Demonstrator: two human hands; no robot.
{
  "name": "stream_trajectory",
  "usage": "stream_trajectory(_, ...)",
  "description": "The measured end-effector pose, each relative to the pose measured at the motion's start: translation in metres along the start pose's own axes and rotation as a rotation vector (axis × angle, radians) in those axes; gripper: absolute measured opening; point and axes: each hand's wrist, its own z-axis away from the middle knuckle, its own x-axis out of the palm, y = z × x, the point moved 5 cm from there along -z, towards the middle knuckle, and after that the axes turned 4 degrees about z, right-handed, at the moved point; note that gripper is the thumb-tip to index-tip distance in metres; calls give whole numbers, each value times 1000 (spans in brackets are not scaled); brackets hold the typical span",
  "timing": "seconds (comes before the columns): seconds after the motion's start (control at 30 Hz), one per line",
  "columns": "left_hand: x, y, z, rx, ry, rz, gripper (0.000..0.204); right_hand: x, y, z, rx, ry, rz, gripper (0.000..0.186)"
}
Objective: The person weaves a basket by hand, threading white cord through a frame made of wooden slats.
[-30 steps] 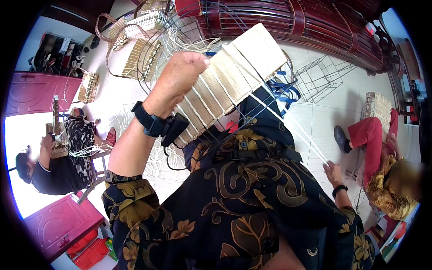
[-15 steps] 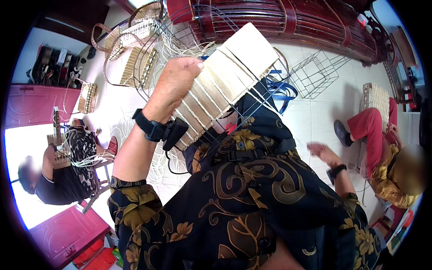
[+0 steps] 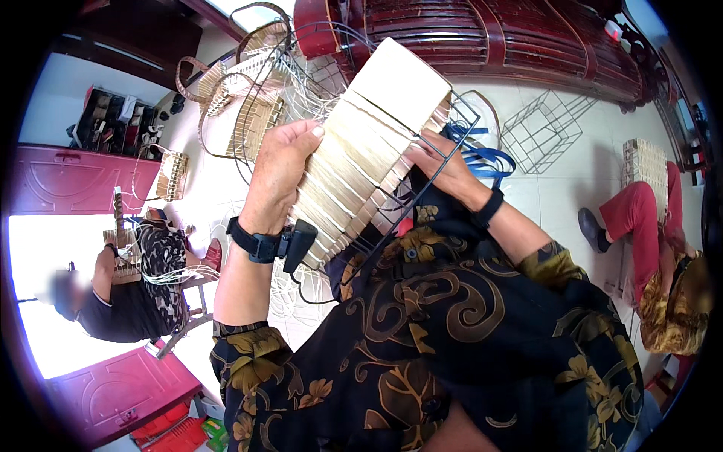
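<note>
A half-woven basket (image 3: pixel 350 154) lies tilted across my lap: pale flat strips bound with white cord on a dark wire frame (image 3: pixel 431 181). My left hand (image 3: pixel 282 169) is closed on its left edge, thumb on top of the strips and fingers hidden beneath. On the other side, my right hand (image 3: pixel 448 169) reaches in at the open wire side, its fingers bent against the basket's right edge. The fingertips are partly hidden there, and what they hold cannot be made out. Blue straps (image 3: pixel 489 162) hang just beyond my right hand.
Finished-looking baskets with handles (image 3: pixel 256 124) stand on the floor at far left, beside loose white cords (image 3: pixel 312 83). A bare wire frame (image 3: pixel 546 124) sits at right. A dark red wooden bench (image 3: pixel 482 38) spans the back. Seated people with baskets work at left and right.
My right hand has come in from the right, away from the basket, to its right edge. My left hand keeps its hold, and the view has shifted slightly.
</note>
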Motion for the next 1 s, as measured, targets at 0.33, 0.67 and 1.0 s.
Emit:
stream_trajectory(0.33,-19,-5,5,60,50,81,20,-28,38,62,373,-47,-511,27)
stream_trajectory(0.67,-27,-8,41,67,46,79,18,-75,163,151,695,135,-10,26)
stream_trajectory(1.0,-74,0,54,147,200,154,15,-262,338,464,1011,288,1069,34)
